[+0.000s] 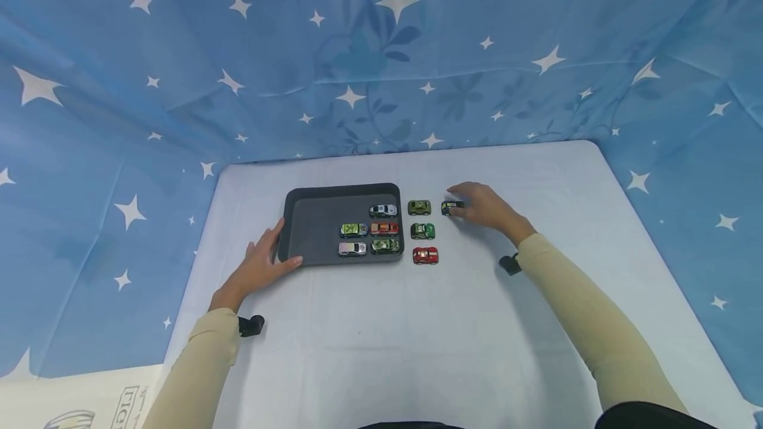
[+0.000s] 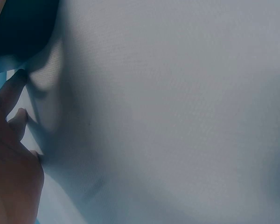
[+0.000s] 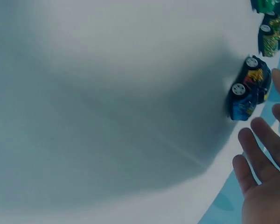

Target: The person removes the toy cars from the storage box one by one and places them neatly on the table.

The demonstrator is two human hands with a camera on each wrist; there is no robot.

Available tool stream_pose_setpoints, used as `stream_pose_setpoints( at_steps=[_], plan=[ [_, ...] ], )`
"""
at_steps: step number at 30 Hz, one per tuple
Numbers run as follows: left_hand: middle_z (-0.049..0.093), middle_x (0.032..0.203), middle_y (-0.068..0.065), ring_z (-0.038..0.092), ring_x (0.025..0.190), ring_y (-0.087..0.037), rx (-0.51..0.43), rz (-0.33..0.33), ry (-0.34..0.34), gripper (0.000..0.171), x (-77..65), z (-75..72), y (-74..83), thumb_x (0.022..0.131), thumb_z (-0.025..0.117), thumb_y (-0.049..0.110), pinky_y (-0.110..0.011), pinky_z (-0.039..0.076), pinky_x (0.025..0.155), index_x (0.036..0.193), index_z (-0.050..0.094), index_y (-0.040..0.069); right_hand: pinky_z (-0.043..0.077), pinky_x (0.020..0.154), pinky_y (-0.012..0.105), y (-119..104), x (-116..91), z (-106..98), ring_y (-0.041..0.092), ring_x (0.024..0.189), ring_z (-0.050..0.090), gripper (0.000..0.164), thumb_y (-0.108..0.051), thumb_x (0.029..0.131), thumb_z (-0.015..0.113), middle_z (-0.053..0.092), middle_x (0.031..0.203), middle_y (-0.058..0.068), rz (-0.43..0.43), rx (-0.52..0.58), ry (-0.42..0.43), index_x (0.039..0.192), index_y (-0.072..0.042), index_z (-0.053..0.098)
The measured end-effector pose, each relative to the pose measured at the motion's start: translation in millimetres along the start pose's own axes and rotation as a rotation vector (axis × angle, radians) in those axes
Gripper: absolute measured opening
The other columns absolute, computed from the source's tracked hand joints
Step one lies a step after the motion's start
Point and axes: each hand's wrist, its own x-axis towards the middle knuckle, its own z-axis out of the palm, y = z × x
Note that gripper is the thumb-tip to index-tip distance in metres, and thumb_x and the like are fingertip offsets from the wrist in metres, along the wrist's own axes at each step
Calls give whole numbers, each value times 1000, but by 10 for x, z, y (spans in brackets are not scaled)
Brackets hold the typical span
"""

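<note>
With fingers and thumb spread, my left hand [image 1: 260, 262] touches the left edge and near left corner of a dark grey tray [image 1: 316, 207]. In the left wrist view, its fingers [image 2: 15, 88] reach toward the tray's dark corner [image 2: 25, 28]. My right hand [image 1: 484, 206] is at a dark blue toy car [image 1: 451, 207] with a yellow and orange pattern. The right wrist view shows this car [image 3: 250, 88] on its wheels on the white cloth, beside the extended fingers [image 3: 256, 158].
Several toy cars, including a yellow-green one [image 1: 354, 230], stand along the tray's right side. Outside it, an olive car [image 1: 419, 207], a green car [image 1: 422, 231] and a red car [image 1: 426, 255] form a column. A blue starry cloth [image 1: 357, 51] hangs behind the white table [image 1: 381, 336].
</note>
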Motion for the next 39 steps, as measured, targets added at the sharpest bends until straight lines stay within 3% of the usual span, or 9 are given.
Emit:
stream_pose_setpoints(
  at_steps=[7, 14, 33, 39],
  plan=[
    [10, 163, -13, 1, 150, -35, 4, 3, 5, 102, -15, -10, -4, 84, 64, 64, -62, -7, 115, 157, -1, 34, 26, 115, 54, -76, 2, -128, 36, 142, 32, 59, -34, 93, 66, 40, 152, 15, 22, 123, 64, 143, -8, 49],
    [8, 164, -12, 0, 150, -36, -14, -7, -15, 103, -31, -26, 21, 84, 64, 64, -63, -8, 115, 157, -2, 36, 25, 116, 53, -158, 71, -123, 32, 144, 30, 64, -46, 94, 62, 37, 155, 11, 14, 143, 68, 147, -13, 45],
    [11, 163, -11, 1, 150, -34, -13, -9, 4, 101, 11, -33, 34, 84, 63, 65, -61, -7, 116, 157, 0, 35, 29, 116, 48, -706, 397, -56, 27, 143, 34, 59, -38, 95, 63, 40, 153, 7, -85, 141, 61, 146, -14, 46],
    [11, 163, -10, 1, 150, -33, -17, -13, 5, 101, 2, -29, 27, 84, 63, 66, -61, -7, 116, 157, 0, 36, 34, 112, 48, -874, 496, 9, 25, 137, 42, 59, -38, 95, 63, 41, 152, 6, -119, 180, 42, 147, -16, 45]
  ],
)
